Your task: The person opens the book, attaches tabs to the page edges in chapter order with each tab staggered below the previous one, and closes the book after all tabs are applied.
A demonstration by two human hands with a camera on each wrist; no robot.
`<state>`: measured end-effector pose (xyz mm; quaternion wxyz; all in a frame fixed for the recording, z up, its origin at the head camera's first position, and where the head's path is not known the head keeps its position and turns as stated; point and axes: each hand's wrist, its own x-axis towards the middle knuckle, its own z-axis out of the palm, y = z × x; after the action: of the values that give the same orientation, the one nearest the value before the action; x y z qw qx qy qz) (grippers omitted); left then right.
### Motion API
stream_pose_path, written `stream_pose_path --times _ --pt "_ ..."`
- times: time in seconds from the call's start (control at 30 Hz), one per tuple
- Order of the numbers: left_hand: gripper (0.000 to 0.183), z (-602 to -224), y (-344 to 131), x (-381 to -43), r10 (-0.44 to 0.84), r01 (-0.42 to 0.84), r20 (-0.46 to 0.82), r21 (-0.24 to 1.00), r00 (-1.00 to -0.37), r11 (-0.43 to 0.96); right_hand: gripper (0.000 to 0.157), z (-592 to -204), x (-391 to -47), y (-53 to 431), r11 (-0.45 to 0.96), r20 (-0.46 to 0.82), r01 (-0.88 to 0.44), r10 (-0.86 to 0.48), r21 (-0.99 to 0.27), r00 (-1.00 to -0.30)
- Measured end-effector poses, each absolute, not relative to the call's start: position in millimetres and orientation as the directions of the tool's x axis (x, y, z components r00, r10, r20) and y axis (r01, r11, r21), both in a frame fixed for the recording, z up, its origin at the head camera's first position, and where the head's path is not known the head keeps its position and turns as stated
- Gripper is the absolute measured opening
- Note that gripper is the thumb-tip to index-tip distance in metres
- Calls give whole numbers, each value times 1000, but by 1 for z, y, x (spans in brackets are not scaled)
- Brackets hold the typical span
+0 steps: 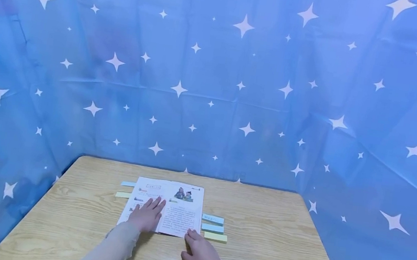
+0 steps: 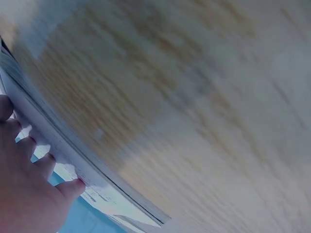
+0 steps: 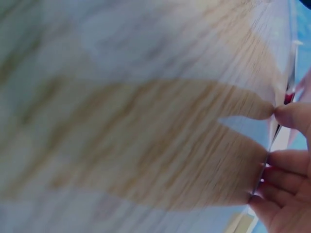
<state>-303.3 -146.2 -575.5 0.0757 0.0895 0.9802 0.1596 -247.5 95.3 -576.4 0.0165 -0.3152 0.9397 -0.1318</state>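
Note:
An open book (image 1: 181, 218) with printed text and a small coloured picture of two figures lies on the wooden table. My left hand (image 1: 146, 216) rests on the lower part of its left page, fingers stretched out. In the left wrist view, this hand's fingertips are spread on the page beside the book's thick edge (image 2: 92, 162). At the lower right corner of the book is my right hand (image 1: 203, 255), its fingertips right at the page edge and its thumb apart, near the tabletop. The right wrist view shows the fingers (image 3: 286, 182) extended, not curled round anything.
Blue and yellow sticky tabs (image 1: 212, 228) stick out from the book's right side, and two more tabs (image 1: 128, 184) from its left. The wooden table (image 1: 272, 243) extends around the book. A blue curtain (image 1: 210, 117) with white stars hangs behind and at both sides.

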Motion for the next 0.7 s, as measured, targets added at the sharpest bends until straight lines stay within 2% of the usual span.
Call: stream_pose_path --times 0.17,0.33,0.5,0.7 --pt "50 -573 -144 -301 201 148 -125 344 -972 927 52 -572 -249 92 773 22 -582 -596 -253 -802" --pt "50 -571 -145 -296 188 134 -129 346 -974 929 23 -567 -250 85 746 52 -630 -635 -216 -770" --pt "50 -572 -147 -294 188 133 -132 341 -973 930 20 -565 -251 77 714 92 -671 -668 -197 -738" --pt "49 -572 -147 -293 200 145 -122 354 -972 924 46 -564 -252 68 723 46 -653 -662 -224 -748"
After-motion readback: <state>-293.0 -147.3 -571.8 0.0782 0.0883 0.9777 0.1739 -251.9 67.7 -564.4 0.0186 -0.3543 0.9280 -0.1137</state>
